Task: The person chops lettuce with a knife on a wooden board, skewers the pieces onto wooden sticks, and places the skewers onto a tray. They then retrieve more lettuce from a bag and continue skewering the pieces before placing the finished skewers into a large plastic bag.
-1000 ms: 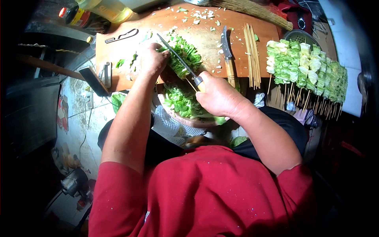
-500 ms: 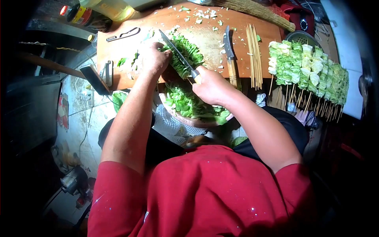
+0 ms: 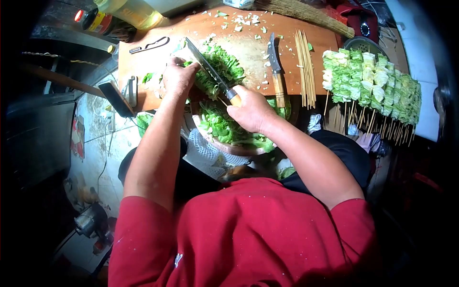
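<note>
In my right hand is a knife, gripped by its pale wooden handle. Its dark blade slants up and left across a row of leafy greens. My left hand is at the upper left end of these greens, fingers curled with a bit of green at their tips. A thin stick end pokes out below the knife handle. Beneath my right hand, a bowl holds more loose leaves. Leaf scraps lie around on the wooden board.
Right of my hands lie a second knife, bare wooden skewers and a row of skewered greens. A peeler and a phone-like dark slab are at the left. Bottles and a straw broom line the back.
My left hand has moved slightly left and down, its fingers now drawn off the blade side. The knife has shifted a little left, and my right hand sits slightly lower.
</note>
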